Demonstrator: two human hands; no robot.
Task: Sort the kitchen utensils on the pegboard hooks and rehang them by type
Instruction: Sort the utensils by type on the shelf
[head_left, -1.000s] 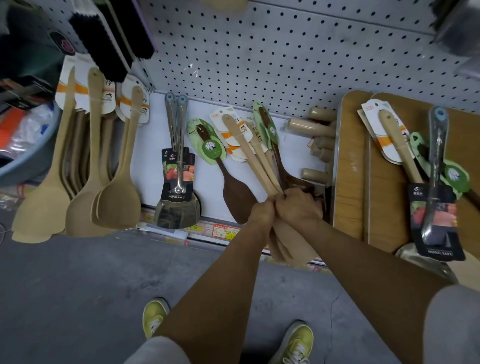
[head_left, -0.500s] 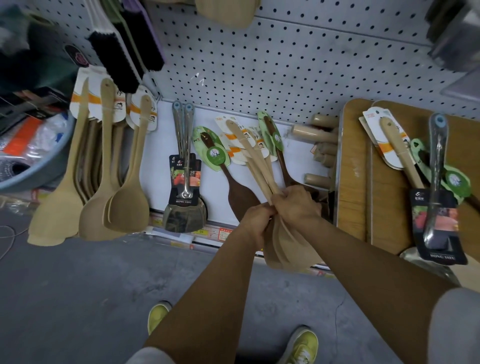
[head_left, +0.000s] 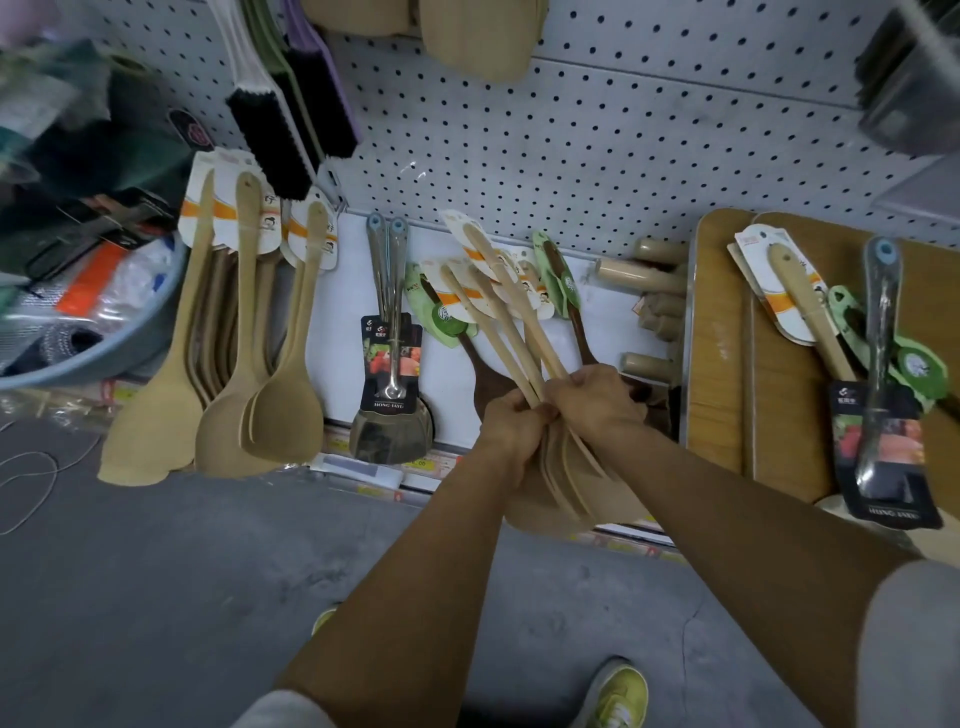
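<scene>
Both my hands grip one bundle of pale wooden spatulas (head_left: 511, 332) by the handles, in front of the white pegboard (head_left: 571, 135). My left hand (head_left: 511, 428) holds the left side of the bundle and my right hand (head_left: 592, 400) wraps the right side. Their blades (head_left: 576, 488) fan out below my hands. Two dark wooden spatulas with green cards (head_left: 563, 291) hang just behind the bundle. To the left hang two steel turners (head_left: 389, 364) and a row of pale wooden spatulas (head_left: 244, 353).
Wooden cutting boards (head_left: 727, 364) stand at the right with a mixed cluster of utensils (head_left: 878, 364) hung over them. Black brushes (head_left: 280, 124) hang at upper left above a grey basin (head_left: 93, 358). Rolling pins (head_left: 644, 275) lie behind my right hand.
The bundle's handles have spread and tilted left as my hands lifted slightly. The view has shifted up and to the right across the board.
</scene>
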